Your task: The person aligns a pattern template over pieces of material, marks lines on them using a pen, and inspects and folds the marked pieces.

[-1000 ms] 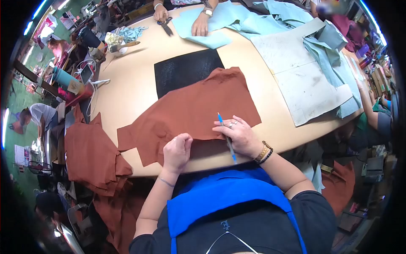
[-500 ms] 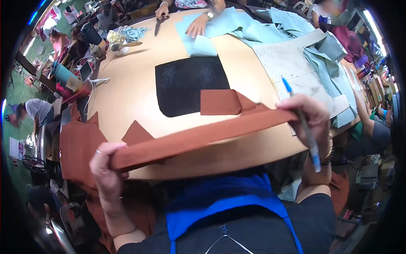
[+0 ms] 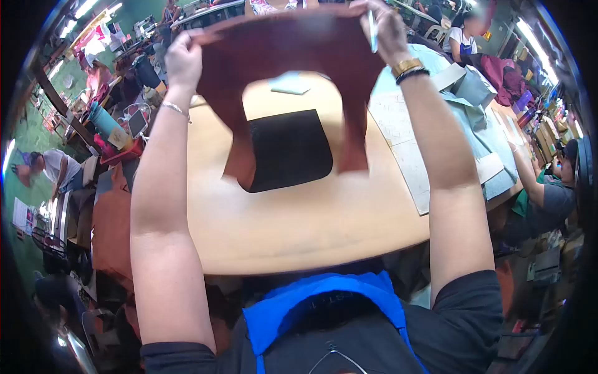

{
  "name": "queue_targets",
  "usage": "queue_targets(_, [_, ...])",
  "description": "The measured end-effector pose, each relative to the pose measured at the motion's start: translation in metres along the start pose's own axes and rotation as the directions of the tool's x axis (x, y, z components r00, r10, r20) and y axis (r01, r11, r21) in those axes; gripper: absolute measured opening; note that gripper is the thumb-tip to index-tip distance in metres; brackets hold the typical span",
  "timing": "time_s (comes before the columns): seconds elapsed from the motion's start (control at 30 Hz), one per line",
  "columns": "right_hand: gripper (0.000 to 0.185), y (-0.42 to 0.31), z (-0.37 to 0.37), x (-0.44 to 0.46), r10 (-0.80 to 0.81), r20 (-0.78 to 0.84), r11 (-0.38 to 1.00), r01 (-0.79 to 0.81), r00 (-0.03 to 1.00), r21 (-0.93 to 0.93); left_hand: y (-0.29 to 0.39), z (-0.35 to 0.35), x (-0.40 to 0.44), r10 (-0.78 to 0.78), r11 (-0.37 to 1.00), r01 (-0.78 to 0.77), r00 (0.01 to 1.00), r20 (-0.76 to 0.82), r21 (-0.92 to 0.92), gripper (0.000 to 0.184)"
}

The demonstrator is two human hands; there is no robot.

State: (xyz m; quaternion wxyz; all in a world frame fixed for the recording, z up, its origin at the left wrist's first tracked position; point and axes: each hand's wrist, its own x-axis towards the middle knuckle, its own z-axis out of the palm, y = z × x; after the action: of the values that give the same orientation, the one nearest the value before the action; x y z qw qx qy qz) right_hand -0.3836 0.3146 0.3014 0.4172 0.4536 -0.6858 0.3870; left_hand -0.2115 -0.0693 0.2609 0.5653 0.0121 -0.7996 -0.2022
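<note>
A reddish-brown cut fabric piece (image 3: pixel 286 53) hangs raised over the table, with two strips dangling from its sides and a curved gap between them. My left hand (image 3: pixel 184 61) is closed on its upper left corner. Its upper right corner is gripped by my right hand (image 3: pixel 387 36), which also holds a pen (image 3: pixel 372 31) upright against the cloth. Below and behind the strips, a black fabric piece (image 3: pixel 293 153) with rounded lower corners lies flat; the left strip covers part of its edge.
Pale blue fabric (image 3: pixel 464 115) and marked white pattern sheets (image 3: pixel 398 137) cover the right side of the wooden table (image 3: pixel 299 230). More reddish-brown cloth (image 3: pixel 112 224) drapes at the left edge, near a red tray (image 3: pixel 128 149). Other people sit at both sides.
Both hands have lifted the brown fabric up and away from me, and it has unfolded from a level band into a hanging piece. The black piece now shows closer to me.
</note>
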Motion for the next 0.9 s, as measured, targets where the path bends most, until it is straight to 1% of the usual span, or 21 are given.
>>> queue_targets(0.03, [0.023, -0.007, -0.016, 0.014, 0.298, 0.099, 0.919, -0.257, 0.949, -0.298, 0.027, -0.008, 0.020, 0.038, 0.998, -0.033, 0.992, -0.117, 0.048, 0.023])
queue_targets(0.07, [0.019, -0.005, -0.021, 0.023, 0.176, -0.003, 0.984, -0.176, 0.984, -0.041, 0.059, -0.017, 0.025, 0.065, 0.997, -0.070, 0.983, -0.174, -0.023, 0.021])
queue_targets(0.1, [0.025, -0.002, -0.024, 0.029, 0.083, -0.137, 0.977, -0.053, 0.987, 0.208, 0.082, -0.027, 0.021, 0.088, 0.990, -0.112, 0.969, -0.230, -0.091, 0.020])
queue_targets(0.13, [0.023, -0.017, -0.034, 0.024, 0.058, -0.166, 0.982, -0.026, 0.984, 0.188, 0.083, -0.030, 0.016, 0.044, 0.987, -0.076, 0.976, -0.214, -0.145, 0.022])
queue_targets(0.2, [0.020, -0.061, -0.056, 0.002, 0.007, -0.227, 0.989, 0.027, 0.974, 0.147, 0.086, -0.034, -0.008, 0.231, 0.961, -0.262, 0.939, -0.255, -0.094, 0.017])
queue_targets(0.23, [0.018, -0.053, -0.056, -0.010, -0.072, -0.232, 0.987, 0.102, 0.970, 0.121, 0.088, -0.038, -0.024, 0.322, 0.934, -0.351, 0.907, -0.271, -0.066, 0.015])
queue_targets(0.27, [0.018, -0.035, -0.055, -0.033, -0.150, -0.238, 0.980, 0.176, 0.960, 0.094, 0.098, -0.043, -0.049, 0.285, 0.954, -0.298, 0.941, -0.180, -0.045, 0.015])
queue_targets(0.3, [0.019, -0.032, -0.051, -0.056, -0.165, -0.200, 0.978, 0.187, 0.966, 0.097, 0.106, -0.048, -0.078, 0.242, 0.969, -0.245, 0.966, -0.088, -0.019, 0.016])
queue_targets(0.33, [0.021, -0.028, -0.048, -0.080, -0.180, -0.162, 0.975, 0.198, 0.970, 0.101, 0.092, -0.043, -0.109, 0.174, 0.982, -0.177, 0.984, -0.046, -0.072, 0.018])
queue_targets(0.37, [0.023, -0.038, -0.048, -0.111, -0.132, -0.082, 0.981, 0.142, 0.988, 0.131, 0.076, -0.036, -0.143, 0.108, 0.987, -0.106, 0.994, 0.003, -0.123, 0.022])
queue_targets(0.4, [0.024, -0.043, -0.047, -0.144, 0.015, 0.037, 0.993, -0.019, 0.999, 0.113, 0.073, -0.038, -0.173, 0.045, 0.995, -0.033, 0.992, 0.117, -0.098, 0.023])
queue_targets(0.43, [0.025, -0.045, -0.047, -0.176, 0.161, 0.152, 0.982, -0.174, 0.975, 0.077, 0.074, -0.043, -0.201, -0.022, 0.997, 0.037, 0.974, 0.225, -0.063, 0.026])
queue_targets(0.5, [0.022, -0.044, -0.043, -0.229, 0.146, 0.254, 0.981, -0.173, 0.956, 0.084, 0.075, -0.051, -0.249, -0.191, 0.980, 0.198, 0.886, 0.422, 0.028, 0.027])
queue_targets(0.57, [0.019, -0.058, -0.050, -0.265, 0.112, 0.322, 0.993, -0.116, 0.940, -0.009, 0.084, -0.062, -0.277, -0.193, 0.978, 0.125, 0.836, 0.514, 0.165, 0.024])
queue_targets(0.67, [0.016, -0.081, -0.072, -0.294, 0.150, 0.471, 0.988, -0.151, 0.870, -0.036, 0.102, -0.085, -0.299, -0.136, 0.985, 0.042, 0.782, 0.608, 0.167, 0.022])
queue_targets(0.77, [0.016, -0.095, -0.093, -0.311, 0.167, 0.548, 0.985, -0.167, 0.820, -0.050, 0.134, -0.108, -0.304, -0.171, 0.982, 0.072, 0.731, 0.661, 0.174, 0.024])
queue_targets(0.8, [0.015, -0.101, -0.102, -0.315, 0.203, 0.569, 0.976, -0.210, 0.797, -0.055, 0.141, -0.115, -0.307, -0.166, 0.983, 0.068, 0.724, 0.670, 0.170, 0.024])
queue_targets(0.9, [0.016, -0.115, -0.127, -0.325, 0.217, 0.603, 0.973, -0.217, 0.767, -0.074, 0.157, -0.128, -0.322, -0.147, 0.988, 0.065, 0.702, 0.696, 0.143, 0.025])
